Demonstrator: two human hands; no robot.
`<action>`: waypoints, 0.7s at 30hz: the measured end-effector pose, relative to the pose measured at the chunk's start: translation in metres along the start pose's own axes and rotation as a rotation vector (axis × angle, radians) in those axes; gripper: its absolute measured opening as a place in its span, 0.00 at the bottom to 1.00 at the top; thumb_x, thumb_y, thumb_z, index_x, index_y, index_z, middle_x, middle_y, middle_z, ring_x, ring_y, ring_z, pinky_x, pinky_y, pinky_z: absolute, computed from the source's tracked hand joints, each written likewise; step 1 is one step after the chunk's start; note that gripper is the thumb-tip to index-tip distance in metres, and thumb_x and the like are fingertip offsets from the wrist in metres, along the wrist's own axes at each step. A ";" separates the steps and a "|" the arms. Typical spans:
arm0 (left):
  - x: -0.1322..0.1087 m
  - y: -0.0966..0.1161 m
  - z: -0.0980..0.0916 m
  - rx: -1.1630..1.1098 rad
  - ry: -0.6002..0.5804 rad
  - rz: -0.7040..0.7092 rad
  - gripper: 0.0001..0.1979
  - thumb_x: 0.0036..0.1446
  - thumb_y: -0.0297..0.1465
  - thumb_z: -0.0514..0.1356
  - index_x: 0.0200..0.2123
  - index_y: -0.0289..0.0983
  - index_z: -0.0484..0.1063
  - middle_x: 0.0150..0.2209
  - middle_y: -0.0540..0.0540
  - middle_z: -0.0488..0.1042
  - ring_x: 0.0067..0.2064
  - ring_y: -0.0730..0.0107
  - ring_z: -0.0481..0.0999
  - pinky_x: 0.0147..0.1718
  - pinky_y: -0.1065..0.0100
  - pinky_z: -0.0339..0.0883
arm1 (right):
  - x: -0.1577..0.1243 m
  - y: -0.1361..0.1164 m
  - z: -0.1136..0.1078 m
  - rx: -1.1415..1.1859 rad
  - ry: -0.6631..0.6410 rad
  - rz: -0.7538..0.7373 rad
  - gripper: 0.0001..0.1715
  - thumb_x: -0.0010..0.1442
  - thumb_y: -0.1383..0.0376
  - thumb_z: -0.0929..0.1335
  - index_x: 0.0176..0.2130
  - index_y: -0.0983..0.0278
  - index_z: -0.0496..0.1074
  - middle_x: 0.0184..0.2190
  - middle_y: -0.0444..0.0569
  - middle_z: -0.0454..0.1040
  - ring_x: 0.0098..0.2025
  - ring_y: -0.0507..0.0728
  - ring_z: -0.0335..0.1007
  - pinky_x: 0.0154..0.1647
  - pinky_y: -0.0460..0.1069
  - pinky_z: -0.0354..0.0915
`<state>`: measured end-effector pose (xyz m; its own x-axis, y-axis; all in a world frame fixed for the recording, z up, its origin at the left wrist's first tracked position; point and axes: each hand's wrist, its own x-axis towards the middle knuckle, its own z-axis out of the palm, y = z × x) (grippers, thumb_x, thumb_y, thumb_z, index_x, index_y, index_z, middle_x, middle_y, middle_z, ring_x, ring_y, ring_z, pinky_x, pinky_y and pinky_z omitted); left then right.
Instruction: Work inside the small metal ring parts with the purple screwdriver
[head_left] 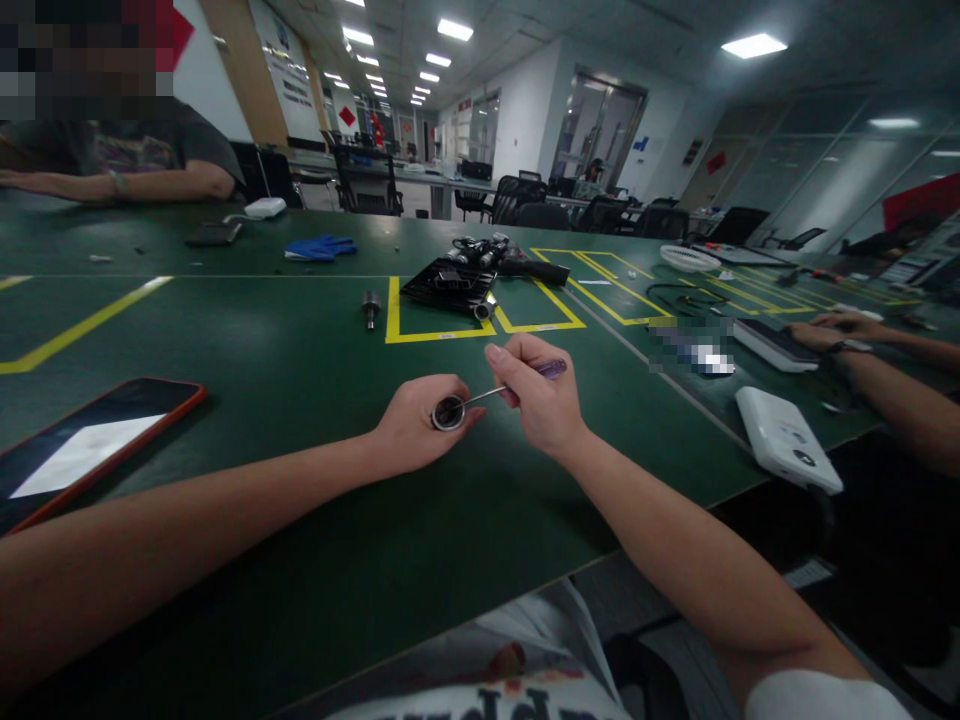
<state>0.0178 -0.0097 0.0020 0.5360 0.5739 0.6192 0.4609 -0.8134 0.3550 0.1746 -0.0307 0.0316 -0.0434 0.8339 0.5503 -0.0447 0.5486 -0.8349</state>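
I have the left hand [411,425] gripping a metal tube [448,414] and the right hand [544,400] clasping a screwdriver [553,369], its shaft reaching the tube's open end.

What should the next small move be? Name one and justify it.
Probably a gentle turn of the purple-handled tool by the right hand, with the left hand bracing the round part: the tool's shaft reaches the part's open mouth, and both hands have a grip.

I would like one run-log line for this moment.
left hand: holds hollow metal part | right hand: holds thin-shafted tool, shaft at part's opening | table: blue glove ahead
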 end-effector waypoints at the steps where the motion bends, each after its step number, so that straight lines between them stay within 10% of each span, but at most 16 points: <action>1: 0.000 0.000 0.000 0.000 0.002 0.001 0.11 0.52 0.34 0.59 0.24 0.34 0.63 0.21 0.53 0.65 0.22 0.77 0.65 0.21 0.75 0.57 | 0.000 0.001 0.000 0.025 0.000 0.018 0.20 0.56 0.63 0.66 0.17 0.64 0.58 0.13 0.36 0.57 0.16 0.44 0.50 0.18 0.44 0.49; 21: 0.000 0.003 -0.002 -0.018 0.058 -0.089 0.11 0.51 0.34 0.60 0.23 0.35 0.63 0.22 0.53 0.65 0.23 0.77 0.64 0.23 0.74 0.58 | 0.007 0.002 0.002 0.313 0.085 0.384 0.17 0.51 0.63 0.68 0.17 0.64 0.60 0.09 0.34 0.57 0.10 0.42 0.46 0.09 0.40 0.40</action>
<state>0.0182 -0.0121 0.0044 0.4515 0.6382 0.6236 0.4921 -0.7611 0.4227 0.1719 -0.0235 0.0338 -0.0342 0.9811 0.1905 -0.3395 0.1679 -0.9255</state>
